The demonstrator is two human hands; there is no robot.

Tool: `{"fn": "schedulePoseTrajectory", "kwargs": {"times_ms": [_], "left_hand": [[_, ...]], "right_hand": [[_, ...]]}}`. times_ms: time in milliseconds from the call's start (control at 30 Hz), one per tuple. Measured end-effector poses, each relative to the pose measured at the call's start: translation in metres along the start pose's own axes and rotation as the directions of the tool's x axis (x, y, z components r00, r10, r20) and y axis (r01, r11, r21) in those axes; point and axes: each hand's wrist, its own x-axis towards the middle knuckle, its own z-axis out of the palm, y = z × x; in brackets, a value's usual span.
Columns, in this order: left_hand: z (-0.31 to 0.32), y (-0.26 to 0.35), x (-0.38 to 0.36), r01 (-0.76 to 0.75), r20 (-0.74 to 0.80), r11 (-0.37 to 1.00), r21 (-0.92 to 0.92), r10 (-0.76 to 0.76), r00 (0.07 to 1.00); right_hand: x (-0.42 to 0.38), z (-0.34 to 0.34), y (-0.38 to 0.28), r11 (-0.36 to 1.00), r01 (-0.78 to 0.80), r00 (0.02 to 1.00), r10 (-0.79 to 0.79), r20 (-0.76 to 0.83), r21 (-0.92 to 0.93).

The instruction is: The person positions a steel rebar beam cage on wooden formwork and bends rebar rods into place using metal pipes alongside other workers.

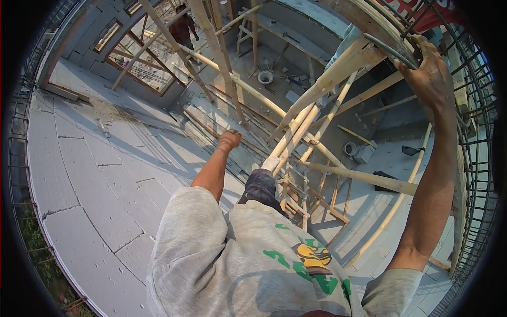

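Note:
My right hand (430, 74) is raised at the upper right, its fingers curled round a dark metal rod (388, 48). That rod lies along a wooden beam (364, 21), beside a cage of steel reinforcing bars (475, 68). Lower and to the left, my left hand (229, 139) hangs in front of me, closed in a fist, over the block wall's inner side. Nothing sticks out of it, though its palm is hidden. Below me, my foot (270, 164) is by the bamboo poles (298, 132) of a lashed scaffold.
A wide wall of pale blocks (100, 179) fills the left. Timber props (211, 47) and a bamboo pole (364, 177) cross the space below. Buckets (265, 77) stand on the floor far down. Another person (182, 29) is at the top left, near the window openings.

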Motion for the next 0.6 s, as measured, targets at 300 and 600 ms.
{"fn": "schedulePoseTrajectory", "kwargs": {"times_ms": [300,600], "left_hand": [[-0.025,0.030,0.025,-0.070,-0.081,0.979,-0.192,0.056,0.995],[-0.073,0.226,-0.122,-0.520,-0.240,0.853,0.028,0.511,0.825]], "right_hand": [[0.000,0.013,0.011,0.998,-0.006,0.997,0.001,-0.072,-0.069],[0.001,0.010,0.007,0.990,-0.027,0.999,0.025,-0.022,-0.141]]}}
